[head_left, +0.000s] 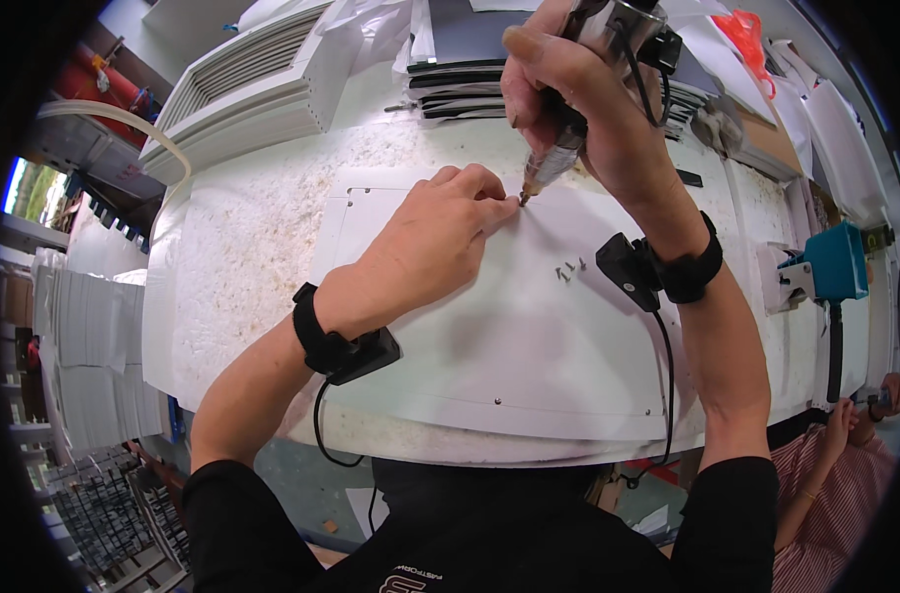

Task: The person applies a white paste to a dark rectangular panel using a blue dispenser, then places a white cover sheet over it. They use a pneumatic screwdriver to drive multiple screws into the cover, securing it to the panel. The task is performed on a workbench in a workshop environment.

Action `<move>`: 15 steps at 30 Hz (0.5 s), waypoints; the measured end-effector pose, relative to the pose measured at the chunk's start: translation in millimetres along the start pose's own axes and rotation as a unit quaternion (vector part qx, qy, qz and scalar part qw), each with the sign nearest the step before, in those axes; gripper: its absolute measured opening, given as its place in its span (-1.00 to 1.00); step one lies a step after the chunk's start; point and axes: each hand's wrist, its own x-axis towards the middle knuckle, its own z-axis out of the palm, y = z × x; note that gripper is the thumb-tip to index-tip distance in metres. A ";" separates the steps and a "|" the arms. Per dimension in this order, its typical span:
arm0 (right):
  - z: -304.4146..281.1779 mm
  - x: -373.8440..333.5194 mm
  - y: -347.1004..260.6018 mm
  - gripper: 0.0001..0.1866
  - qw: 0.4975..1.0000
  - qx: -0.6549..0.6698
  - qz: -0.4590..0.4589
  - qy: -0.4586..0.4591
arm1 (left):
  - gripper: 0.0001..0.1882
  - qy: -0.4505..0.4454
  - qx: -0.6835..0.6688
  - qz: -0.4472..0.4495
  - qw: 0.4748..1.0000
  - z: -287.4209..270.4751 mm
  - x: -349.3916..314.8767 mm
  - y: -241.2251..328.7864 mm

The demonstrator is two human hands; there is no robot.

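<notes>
A flat white panel (pixel 450 346) lies on the table before me, with small fasteners at its corners and near edge. My right hand (pixel 588 94) is wrapped round a power screwdriver (pixel 557 160), its bit pointing down at the panel's far edge. Beside the bit's tip, my left hand (pixel 450 212) rests on the panel, fingers curled and thumb and forefinger pinched at a small dark screw (pixel 524 200). The fingertips partly hide that screw. Several loose screws (pixel 565 272) lie on the panel, right of centre. Each wrist wears a black strap with a small cabled box.
A white louvred frame (pixel 257 84) stands at the far left, beside a stack of dark and white sheets (pixel 465 84) at the back. A teal tool (pixel 837 262) sits at the right edge. At lower right another person in striped clothing (pixel 840 484) has hands near it.
</notes>
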 end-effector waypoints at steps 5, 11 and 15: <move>11.3 2.9 -12.0 -0.71 0.998 -0.055 0.002 -0.027 | -0.48 -0.010 0.006 0.005 1.000 -4.8 -0.7 1.7; -15.6 -8.5 -49.1 -0.66 0.996 0.044 -0.080 0.020 | -0.70 0.002 0.044 0.012 0.999 -1.7 -2.4 29.0; -47.7 -51.2 -66.4 -0.68 0.989 0.020 -0.114 0.088 | -0.82 0.021 0.031 0.063 0.997 13.2 -0.9 58.2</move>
